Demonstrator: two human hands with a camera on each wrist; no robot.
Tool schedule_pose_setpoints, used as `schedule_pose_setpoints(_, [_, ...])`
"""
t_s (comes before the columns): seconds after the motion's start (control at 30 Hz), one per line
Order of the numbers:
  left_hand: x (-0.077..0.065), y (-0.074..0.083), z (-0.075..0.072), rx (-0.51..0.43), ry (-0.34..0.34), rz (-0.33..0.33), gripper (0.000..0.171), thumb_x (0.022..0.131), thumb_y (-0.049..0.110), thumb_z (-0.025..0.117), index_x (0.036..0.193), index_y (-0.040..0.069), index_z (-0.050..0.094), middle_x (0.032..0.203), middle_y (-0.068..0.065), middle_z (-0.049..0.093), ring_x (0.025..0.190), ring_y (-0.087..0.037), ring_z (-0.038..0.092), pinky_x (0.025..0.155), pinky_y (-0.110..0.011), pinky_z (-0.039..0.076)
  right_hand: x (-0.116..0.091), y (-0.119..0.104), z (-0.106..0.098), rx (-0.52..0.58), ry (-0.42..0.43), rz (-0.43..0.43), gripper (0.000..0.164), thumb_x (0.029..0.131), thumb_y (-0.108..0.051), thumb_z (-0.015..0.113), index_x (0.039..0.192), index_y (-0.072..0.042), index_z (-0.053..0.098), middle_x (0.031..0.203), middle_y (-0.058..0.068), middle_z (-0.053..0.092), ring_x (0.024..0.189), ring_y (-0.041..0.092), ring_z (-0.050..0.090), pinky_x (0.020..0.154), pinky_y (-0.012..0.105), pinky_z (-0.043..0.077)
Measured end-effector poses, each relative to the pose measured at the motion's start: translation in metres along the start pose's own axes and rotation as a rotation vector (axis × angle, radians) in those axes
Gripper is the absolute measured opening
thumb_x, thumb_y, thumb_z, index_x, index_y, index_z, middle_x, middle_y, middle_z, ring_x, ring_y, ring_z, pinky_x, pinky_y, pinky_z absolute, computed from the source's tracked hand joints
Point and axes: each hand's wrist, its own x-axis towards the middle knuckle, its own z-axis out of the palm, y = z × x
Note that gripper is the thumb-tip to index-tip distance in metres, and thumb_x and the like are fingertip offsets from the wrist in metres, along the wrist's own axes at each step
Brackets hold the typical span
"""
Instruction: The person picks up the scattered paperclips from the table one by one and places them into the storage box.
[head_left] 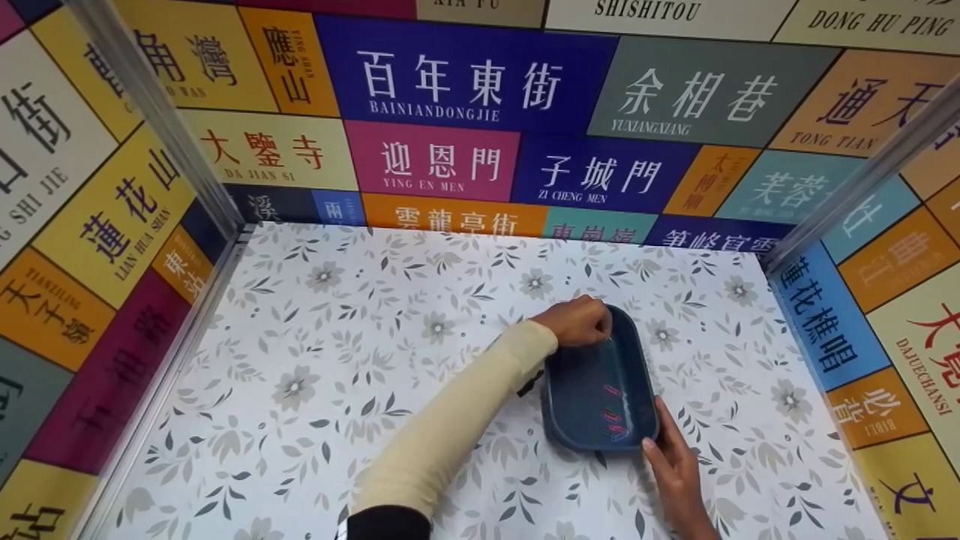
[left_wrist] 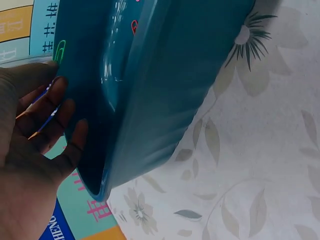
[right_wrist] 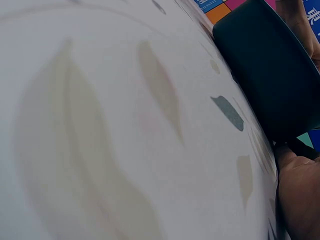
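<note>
A dark teal rectangular tray (head_left: 592, 367) with raised sides sits on the patterned tabletop. Its near end holds several small coloured paper clips (head_left: 615, 424), pink and red among them. My left hand (head_left: 577, 321) reaches over the tray's far end; in the left wrist view its thumb and index fingertip pinch one end of a green paper clip (left_wrist: 60, 51). A red clip (left_wrist: 134, 26) shows inside the tray there. At the near right corner my right hand (head_left: 677, 465) grips the tray, thumb at the rim and fingers along the outer wall.
A white tabletop (head_left: 360, 375) with grey flowers and leaves surrounds the tray. Colourful sign-printed panels (head_left: 450, 82) stand at the back and both sides, with metal posts (head_left: 169, 127) at the corners. A cream sleeve (head_left: 450, 427) covers my left forearm.
</note>
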Motion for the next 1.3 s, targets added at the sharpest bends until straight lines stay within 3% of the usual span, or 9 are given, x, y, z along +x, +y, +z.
schedule_pose_setpoints(0.13, [0.001, -0.001, 0.004, -0.041, -0.027, -0.003, 0.034, 0.108, 0.003, 0.060, 0.074, 0.007, 0.065, 0.064, 0.003, 0.042, 0.058, -0.011, 0.033, 0.065, -0.025, 0.032, -0.001, -0.001, 0.001, 0.028, -0.005, -0.001, 0.068, 0.113, 0.002, 0.055, 0.172, 0.004, 0.022, 0.177, 0.034, 0.014, 0.154, -0.007, 0.036, 0.118, 0.012, 0.035])
schedule_pose_setpoints(0.23, [0.005, -0.006, 0.009, -0.068, -0.027, -0.010, 0.030, 0.107, 0.003, 0.062, 0.079, 0.001, 0.071, 0.065, 0.002, 0.047, 0.059, -0.011, 0.035, 0.066, -0.025, 0.034, -0.001, -0.002, 0.001, 0.024, -0.008, 0.001, 0.068, 0.113, 0.000, 0.055, 0.172, 0.003, 0.022, 0.178, 0.032, 0.015, 0.157, -0.001, 0.035, 0.118, 0.012, 0.036])
schedule_pose_setpoints(0.3, [0.015, -0.018, 0.019, -0.061, -0.005, -0.038, 0.028, 0.105, 0.006, 0.064, 0.079, 0.003, 0.074, 0.066, 0.003, 0.052, 0.059, -0.011, 0.040, 0.068, -0.025, 0.038, -0.001, -0.002, 0.001, 0.014, -0.006, 0.004, 0.068, 0.113, 0.000, 0.055, 0.172, 0.003, 0.022, 0.178, 0.031, 0.016, 0.157, -0.001, 0.035, 0.118, 0.012, 0.036])
schedule_pose_setpoints(0.43, [0.023, -0.028, 0.031, -0.091, 0.035, -0.081, 0.025, 0.101, 0.005, 0.067, 0.078, 0.007, 0.076, 0.068, 0.005, 0.060, 0.061, -0.009, 0.047, 0.090, -0.023, 0.047, -0.001, -0.002, 0.001, 0.004, 0.003, 0.013, 0.068, 0.113, 0.000, 0.056, 0.172, 0.003, 0.023, 0.179, 0.030, 0.017, 0.153, -0.008, 0.036, 0.118, 0.011, 0.035])
schedule_pose_setpoints(0.5, [0.018, -0.023, 0.029, -0.129, 0.034, -0.081, 0.025, 0.102, 0.002, 0.066, 0.078, 0.004, 0.076, 0.067, 0.004, 0.059, 0.060, -0.010, 0.047, 0.090, -0.023, 0.046, 0.000, -0.002, 0.001, 0.010, 0.002, 0.013, 0.068, 0.113, 0.000, 0.056, 0.172, 0.003, 0.023, 0.178, 0.030, 0.017, 0.152, -0.010, 0.036, 0.118, 0.011, 0.034])
schedule_pose_setpoints(0.6, [0.016, -0.019, 0.030, -0.141, 0.021, -0.089, 0.029, 0.104, 0.001, 0.065, 0.076, 0.002, 0.073, 0.064, 0.003, 0.054, 0.058, -0.010, 0.043, 0.073, -0.023, 0.042, 0.000, -0.002, 0.001, 0.019, 0.002, 0.010, 0.068, 0.112, 0.002, 0.056, 0.172, 0.004, 0.023, 0.178, 0.031, 0.016, 0.153, -0.009, 0.036, 0.118, 0.011, 0.034])
schedule_pose_setpoints(0.7, [0.013, -0.014, 0.031, -0.149, 0.021, -0.113, 0.033, 0.106, 0.001, 0.065, 0.073, 0.004, 0.068, 0.063, 0.003, 0.049, 0.056, -0.009, 0.039, 0.064, -0.023, 0.037, 0.000, -0.002, 0.001, 0.016, -0.007, 0.009, 0.068, 0.112, 0.001, 0.056, 0.172, 0.004, 0.022, 0.178, 0.031, 0.016, 0.155, -0.006, 0.034, 0.118, 0.011, 0.034])
schedule_pose_setpoints(1.1, [0.014, -0.014, 0.043, -0.087, 0.037, -0.169, 0.019, 0.106, 0.005, 0.066, 0.099, 0.003, 0.083, 0.084, 0.001, 0.069, 0.066, -0.007, 0.051, 0.070, -0.019, 0.042, -0.001, -0.001, 0.002, -0.020, 0.000, 0.013, 0.068, 0.113, -0.002, 0.056, 0.172, 0.003, 0.023, 0.179, 0.029, 0.018, 0.152, -0.010, 0.036, 0.117, 0.011, 0.035])
schedule_pose_setpoints(1.3, [0.016, -0.013, 0.041, -0.121, 0.031, -0.166, 0.025, 0.106, 0.005, 0.066, 0.083, 0.009, 0.072, 0.073, 0.003, 0.056, 0.060, -0.010, 0.042, 0.065, -0.023, 0.037, -0.001, -0.002, 0.001, -0.032, -0.001, 0.004, 0.068, 0.113, -0.001, 0.056, 0.172, 0.004, 0.023, 0.178, 0.030, 0.019, 0.149, -0.012, 0.038, 0.116, 0.010, 0.036])
